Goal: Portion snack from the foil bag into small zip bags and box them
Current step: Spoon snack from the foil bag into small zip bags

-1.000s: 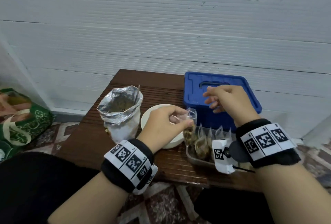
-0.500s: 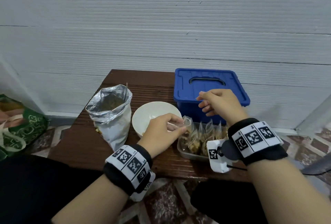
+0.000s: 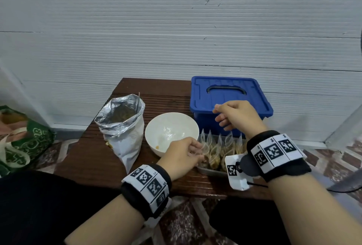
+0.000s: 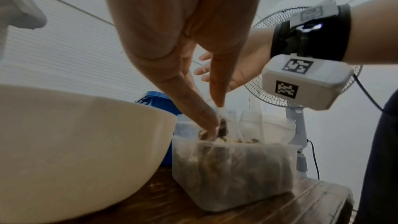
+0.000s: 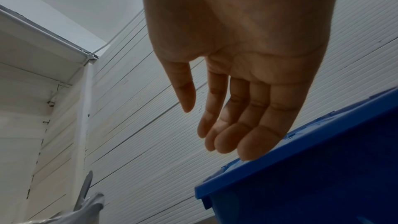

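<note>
An open foil bag (image 3: 121,127) of snack stands on the left of the table, beside a nearly empty white bowl (image 3: 170,127). My left hand (image 3: 197,152) pinches a small filled zip bag (image 3: 205,151) by its top, at the left end of the clear container (image 3: 211,171). Several other filled zip bags (image 3: 229,145) stand upright in that container. In the left wrist view the thumb and forefinger (image 4: 217,98) hold the zip bag (image 4: 223,122) just above the container (image 4: 232,168). My right hand (image 3: 219,115) hovers, relaxed and holding nothing (image 5: 198,125), over the lid of the blue box (image 3: 229,96).
The small brown table (image 3: 94,158) stands against a white panelled wall. A green bag (image 3: 25,141) lies on the floor at the left. A standing fan (image 4: 301,101) is off to the right. The blue box's lid (image 5: 312,176) is closed.
My left hand has moved down and to the right with the filled zip bag, from above the bowl's edge into the clear container. The right hand stays over the blue lid.
</note>
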